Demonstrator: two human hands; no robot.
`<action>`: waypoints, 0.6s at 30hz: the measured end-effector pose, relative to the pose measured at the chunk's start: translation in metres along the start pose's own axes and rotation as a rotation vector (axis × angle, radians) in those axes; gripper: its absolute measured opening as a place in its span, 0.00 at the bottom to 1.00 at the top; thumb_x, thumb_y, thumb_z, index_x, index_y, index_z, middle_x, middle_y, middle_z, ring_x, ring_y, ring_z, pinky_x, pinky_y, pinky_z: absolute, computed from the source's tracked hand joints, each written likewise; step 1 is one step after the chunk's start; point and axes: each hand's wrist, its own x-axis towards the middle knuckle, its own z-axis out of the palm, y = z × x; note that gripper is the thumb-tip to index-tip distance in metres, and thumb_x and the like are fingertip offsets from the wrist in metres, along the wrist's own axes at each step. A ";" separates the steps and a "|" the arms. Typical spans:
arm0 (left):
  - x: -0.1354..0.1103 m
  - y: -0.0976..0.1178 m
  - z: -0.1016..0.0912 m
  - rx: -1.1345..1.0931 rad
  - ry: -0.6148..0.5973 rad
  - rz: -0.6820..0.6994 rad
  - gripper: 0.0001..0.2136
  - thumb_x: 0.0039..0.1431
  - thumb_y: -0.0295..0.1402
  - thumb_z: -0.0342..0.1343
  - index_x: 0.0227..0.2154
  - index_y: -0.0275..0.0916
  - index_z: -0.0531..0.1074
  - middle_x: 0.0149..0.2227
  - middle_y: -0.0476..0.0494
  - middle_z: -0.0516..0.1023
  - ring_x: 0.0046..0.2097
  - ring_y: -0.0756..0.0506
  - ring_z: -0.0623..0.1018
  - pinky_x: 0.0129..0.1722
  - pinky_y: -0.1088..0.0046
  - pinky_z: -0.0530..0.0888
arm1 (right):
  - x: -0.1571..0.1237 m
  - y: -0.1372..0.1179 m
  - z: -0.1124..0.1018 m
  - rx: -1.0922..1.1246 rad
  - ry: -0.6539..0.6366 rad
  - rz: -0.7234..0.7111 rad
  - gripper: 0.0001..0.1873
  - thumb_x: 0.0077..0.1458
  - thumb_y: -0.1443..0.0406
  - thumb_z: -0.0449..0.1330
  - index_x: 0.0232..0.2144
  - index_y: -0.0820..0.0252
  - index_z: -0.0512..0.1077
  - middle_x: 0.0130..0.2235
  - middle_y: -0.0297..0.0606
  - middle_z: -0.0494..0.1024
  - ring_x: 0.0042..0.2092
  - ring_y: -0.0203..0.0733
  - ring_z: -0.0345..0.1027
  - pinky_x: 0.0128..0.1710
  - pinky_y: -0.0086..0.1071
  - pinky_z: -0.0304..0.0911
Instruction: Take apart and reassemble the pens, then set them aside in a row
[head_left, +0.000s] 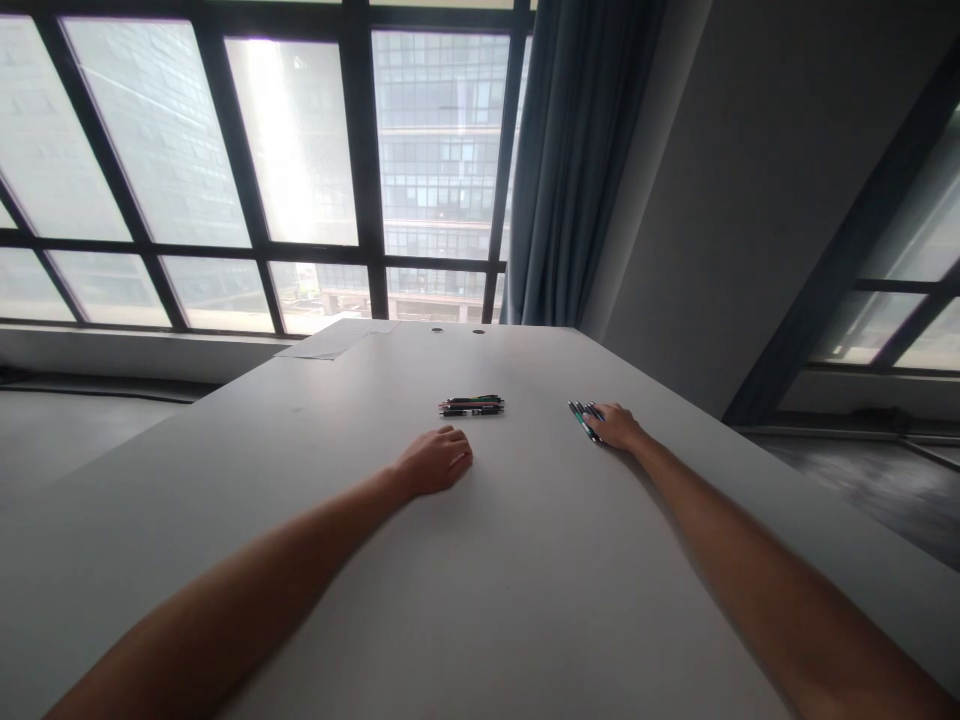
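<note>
On the white table my left hand [436, 460] rests palm down, its fingers curled together, with nothing seen in it. Just beyond it lies a bundle of dark pens [471, 406], side by side and roughly crosswise, some with green or reddish parts. To the right, my right hand [616, 426] is over a second group of pens [582, 421], dark with teal parts and lying aslant. Its fingers are closed about the near side of these pens, and part of the group is hidden under the hand.
The white table [495, 580] stretches away toward the windows [442, 150]. Paper sheets [334, 342] lie at its far left edge, and two dark round spots [478, 332] mark the far end. A blue curtain [577, 170] hangs behind it.
</note>
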 end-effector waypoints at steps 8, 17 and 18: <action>-0.001 0.000 0.000 -0.006 0.004 -0.006 0.14 0.66 0.35 0.43 0.32 0.39 0.73 0.34 0.42 0.76 0.38 0.46 0.73 0.38 0.69 0.71 | -0.014 -0.037 0.004 0.008 0.003 -0.029 0.25 0.56 0.55 0.53 0.52 0.62 0.70 0.55 0.48 0.72 0.55 0.49 0.64 0.55 0.36 0.57; 0.000 0.001 -0.001 0.014 -0.015 -0.005 0.14 0.66 0.35 0.43 0.32 0.39 0.73 0.34 0.42 0.76 0.38 0.46 0.73 0.39 0.69 0.71 | -0.024 -0.063 0.002 -0.029 -0.073 -0.029 0.30 0.61 0.56 0.44 0.61 0.65 0.59 0.63 0.51 0.61 0.61 0.57 0.56 0.58 0.50 0.54; 0.000 0.001 -0.001 0.009 -0.013 -0.006 0.14 0.66 0.35 0.43 0.32 0.39 0.73 0.34 0.42 0.76 0.38 0.46 0.73 0.39 0.69 0.71 | -0.024 -0.063 0.001 -0.038 -0.086 -0.033 0.30 0.62 0.56 0.43 0.61 0.65 0.59 0.64 0.51 0.59 0.61 0.57 0.56 0.58 0.52 0.54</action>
